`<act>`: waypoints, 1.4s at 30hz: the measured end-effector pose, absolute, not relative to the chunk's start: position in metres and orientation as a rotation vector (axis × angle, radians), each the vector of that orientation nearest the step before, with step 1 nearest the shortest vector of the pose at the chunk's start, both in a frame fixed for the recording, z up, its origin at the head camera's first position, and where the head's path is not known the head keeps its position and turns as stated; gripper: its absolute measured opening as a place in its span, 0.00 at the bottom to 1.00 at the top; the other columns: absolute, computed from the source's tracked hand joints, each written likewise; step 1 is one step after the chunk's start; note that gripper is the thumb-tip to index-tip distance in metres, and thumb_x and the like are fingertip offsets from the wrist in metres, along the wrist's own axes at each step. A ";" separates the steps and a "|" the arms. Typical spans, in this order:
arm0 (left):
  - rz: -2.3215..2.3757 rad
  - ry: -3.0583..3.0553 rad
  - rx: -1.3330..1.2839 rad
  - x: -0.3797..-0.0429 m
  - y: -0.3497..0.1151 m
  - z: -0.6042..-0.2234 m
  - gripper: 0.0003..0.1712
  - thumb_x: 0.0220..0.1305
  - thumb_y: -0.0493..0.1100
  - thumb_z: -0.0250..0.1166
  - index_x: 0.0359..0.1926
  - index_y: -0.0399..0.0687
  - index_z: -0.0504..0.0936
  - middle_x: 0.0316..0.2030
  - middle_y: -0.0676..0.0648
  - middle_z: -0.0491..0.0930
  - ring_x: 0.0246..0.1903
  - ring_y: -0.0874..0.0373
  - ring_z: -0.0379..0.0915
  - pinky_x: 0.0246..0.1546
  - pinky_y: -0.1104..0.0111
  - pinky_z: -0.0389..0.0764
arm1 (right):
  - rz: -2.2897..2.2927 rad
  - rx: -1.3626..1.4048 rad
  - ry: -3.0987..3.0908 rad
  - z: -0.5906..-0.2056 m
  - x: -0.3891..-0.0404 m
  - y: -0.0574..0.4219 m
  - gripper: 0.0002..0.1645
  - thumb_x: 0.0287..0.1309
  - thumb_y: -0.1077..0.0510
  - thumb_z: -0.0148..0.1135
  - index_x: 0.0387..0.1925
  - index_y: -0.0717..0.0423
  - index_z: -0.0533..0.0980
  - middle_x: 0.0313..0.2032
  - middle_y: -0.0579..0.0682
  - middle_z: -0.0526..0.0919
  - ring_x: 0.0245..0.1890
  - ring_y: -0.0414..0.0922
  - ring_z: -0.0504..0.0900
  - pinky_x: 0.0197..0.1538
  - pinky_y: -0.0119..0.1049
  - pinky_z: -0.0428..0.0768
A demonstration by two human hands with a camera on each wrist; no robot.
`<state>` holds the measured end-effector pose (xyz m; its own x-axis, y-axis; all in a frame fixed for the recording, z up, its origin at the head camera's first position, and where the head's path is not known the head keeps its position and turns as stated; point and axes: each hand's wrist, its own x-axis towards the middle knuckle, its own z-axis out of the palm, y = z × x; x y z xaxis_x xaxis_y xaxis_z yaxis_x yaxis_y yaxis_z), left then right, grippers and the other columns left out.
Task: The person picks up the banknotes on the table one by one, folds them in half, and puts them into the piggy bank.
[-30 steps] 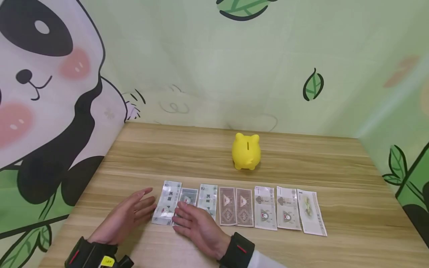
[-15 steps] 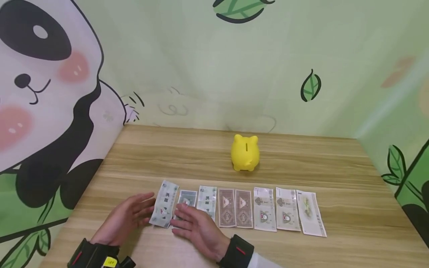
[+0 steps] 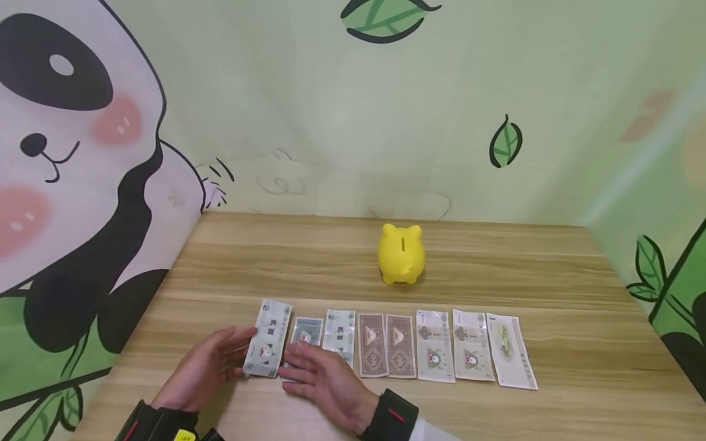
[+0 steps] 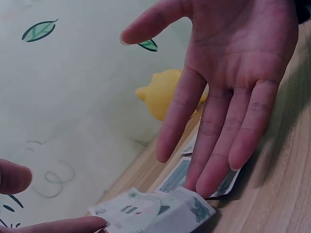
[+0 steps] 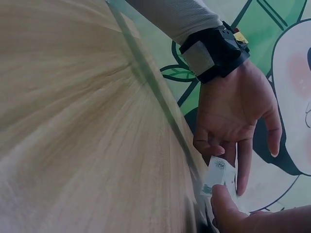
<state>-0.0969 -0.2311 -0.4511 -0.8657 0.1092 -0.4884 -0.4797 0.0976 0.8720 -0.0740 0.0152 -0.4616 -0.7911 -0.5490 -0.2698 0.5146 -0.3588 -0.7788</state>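
Observation:
A pale green two-unit play banknote [image 3: 268, 337] sits between my hands at the left end of a row, leaning slightly. Along its left edge my left hand [image 3: 206, 364] touches it with loosely extended fingers. From the other side, my right hand [image 3: 328, 383] reaches in with straight fingers, fingertips right at the note's lower right edge. The left wrist view has this banknote [image 4: 146, 211] bowed between the hands. Partly under the right hand lie a dark blue-green note [image 3: 306, 331] and another green two-unit note [image 3: 339, 331]. Neither hand curls around anything.
Rightward the row continues with two brown notes [image 3: 372, 346] and several pale one-unit notes [image 3: 436, 346]. A yellow piggy bank [image 3: 401, 254] with a slot on top stands behind them on the wooden table [image 3: 276, 251]. A cartoon-printed backdrop [image 3: 331, 122] rises at the table's far edge.
The leftmost banknote has shifted slightly left and tilted between my hands. My left hand has come closer against its edge; the right hand has barely moved. The head view has shifted a little.

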 end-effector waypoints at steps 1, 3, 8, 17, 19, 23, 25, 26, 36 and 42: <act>1.830 1.950 -0.362 -0.096 -0.231 -0.450 0.38 0.84 0.59 0.37 0.75 0.35 0.65 0.76 0.34 0.64 0.65 0.50 0.69 0.53 0.64 0.76 | -2.163 -0.053 1.224 -0.462 -0.074 0.016 0.41 0.76 0.43 0.49 0.74 0.72 0.58 0.74 0.74 0.61 0.72 0.67 0.69 0.73 0.57 0.72; 1.859 1.949 -0.360 -0.095 -0.229 -0.448 0.37 0.84 0.59 0.37 0.75 0.36 0.66 0.77 0.36 0.63 0.66 0.50 0.69 0.54 0.64 0.76 | -2.164 -0.060 1.223 -0.461 -0.075 0.019 0.42 0.76 0.43 0.50 0.74 0.71 0.59 0.74 0.73 0.62 0.72 0.66 0.69 0.73 0.55 0.72; 1.948 1.913 -0.270 -0.094 -0.220 -0.436 0.36 0.84 0.59 0.38 0.76 0.38 0.65 0.77 0.41 0.64 0.68 0.52 0.69 0.59 0.63 0.77 | -2.170 -0.074 1.248 -0.459 -0.082 0.034 0.41 0.75 0.43 0.52 0.74 0.70 0.60 0.72 0.70 0.68 0.68 0.59 0.75 0.71 0.51 0.76; 1.958 1.821 0.055 -0.106 -0.184 -0.412 0.34 0.84 0.56 0.41 0.76 0.35 0.65 0.76 0.39 0.66 0.67 0.52 0.72 0.64 0.62 0.78 | -2.136 -0.080 1.390 -0.445 -0.111 0.081 0.35 0.72 0.53 0.57 0.73 0.67 0.64 0.55 0.51 0.82 0.51 0.44 0.84 0.58 0.40 0.82; 1.953 1.793 0.129 -0.110 -0.175 -0.409 0.35 0.84 0.56 0.42 0.75 0.33 0.64 0.76 0.39 0.67 0.67 0.53 0.73 0.64 0.63 0.78 | -2.123 -0.095 1.438 -0.441 -0.117 0.092 0.34 0.72 0.54 0.58 0.72 0.67 0.65 0.51 0.48 0.83 0.49 0.43 0.85 0.55 0.38 0.83; 1.988 1.742 0.222 -0.116 -0.155 -0.406 0.34 0.83 0.54 0.47 0.73 0.29 0.66 0.73 0.39 0.71 0.61 0.59 0.78 0.62 0.65 0.81 | -2.102 -0.115 1.524 -0.432 -0.126 0.114 0.34 0.71 0.57 0.58 0.71 0.69 0.64 0.42 0.44 0.84 0.42 0.40 0.86 0.49 0.34 0.83; 1.999 1.725 0.250 -0.120 -0.144 -0.404 0.33 0.83 0.52 0.48 0.72 0.28 0.67 0.72 0.38 0.71 0.60 0.59 0.79 0.62 0.64 0.81 | -2.103 -0.119 1.565 -0.429 -0.128 0.124 0.35 0.71 0.58 0.57 0.72 0.70 0.61 0.39 0.43 0.85 0.38 0.39 0.85 0.46 0.32 0.83; 1.994 1.725 0.262 -0.122 -0.137 -0.403 0.32 0.83 0.51 0.48 0.72 0.29 0.68 0.72 0.36 0.70 0.60 0.58 0.80 0.62 0.63 0.81 | -2.107 -0.119 1.585 -0.428 -0.129 0.129 0.35 0.72 0.58 0.56 0.73 0.71 0.60 0.37 0.42 0.85 0.37 0.38 0.85 0.46 0.32 0.82; 2.051 1.748 0.299 -0.136 -0.083 -0.398 0.28 0.81 0.48 0.52 0.67 0.28 0.74 0.70 0.35 0.73 0.61 0.50 0.80 0.62 0.61 0.83 | -2.054 -0.176 1.838 -0.412 -0.142 0.173 0.26 0.71 0.59 0.61 0.64 0.71 0.71 0.41 0.43 0.88 0.36 0.38 0.84 0.47 0.33 0.84; 2.117 1.713 0.305 -0.143 -0.063 -0.396 0.25 0.77 0.44 0.58 0.64 0.28 0.77 0.64 0.35 0.79 0.54 0.54 0.83 0.58 0.61 0.85 | -2.033 -0.165 1.951 -0.399 -0.144 0.188 0.23 0.70 0.61 0.62 0.59 0.72 0.73 0.40 0.43 0.88 0.36 0.39 0.83 0.46 0.33 0.83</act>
